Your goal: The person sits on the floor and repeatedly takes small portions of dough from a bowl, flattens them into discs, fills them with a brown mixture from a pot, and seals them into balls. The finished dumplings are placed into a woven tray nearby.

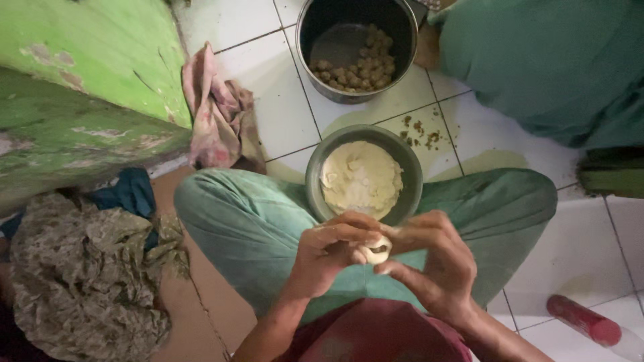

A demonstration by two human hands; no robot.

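left hand (pixel 332 251) and right hand (pixel 433 258) nearest the lens, meeting over the lap, just below the grey bowl (pixel 410 171). fingers (pixel 349 234) of both curled tight round a small pale dough lump (pixel 376 251), pinched between fingertips. bowl on green-trousered knees, holding pale dough mass. beyond bowl: dark metal pot (pixel 402 27) on white tile, small browned balls (pixel 359 67) inside. crumbs (pixel 419 131) between bowl and pot. pink rag (pixel 215 114) left of bowl. red-capped bottle (pixel 587 322) lower right of bowl.
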